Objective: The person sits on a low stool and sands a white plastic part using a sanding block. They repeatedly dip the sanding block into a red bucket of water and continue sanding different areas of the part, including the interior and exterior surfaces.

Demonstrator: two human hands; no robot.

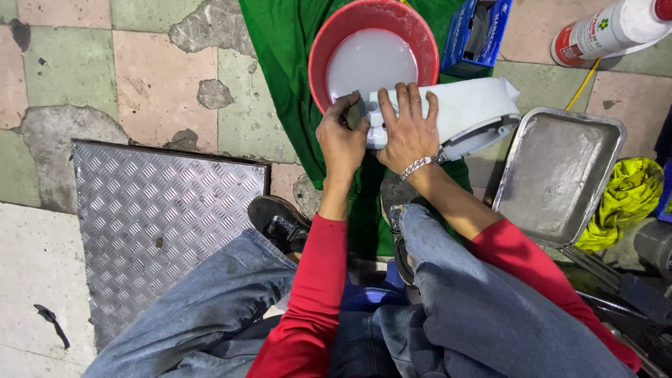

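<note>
A white plastic panel (pixel 470 106) lies across a green cloth (pixel 281 49), its left end at the rim of a red basin (pixel 329 35) of milky water. My right hand (pixel 408 129) presses flat on the panel's left end, a metal bracelet at the wrist. Just to its left, my left hand (pixel 341 140) pinches a small dark grey pad (pixel 356 112) against the panel's edge. Both sleeves are red.
A metal tray (pixel 560 175) sits at the right, with a yellow rag (pixel 628 199) beyond it. A blue box (pixel 467 35) and a white bottle (pixel 607 29) lie at the top right. A checker-plate floor cover (pixel 154 217) is at the left; my black shoes flank the cloth.
</note>
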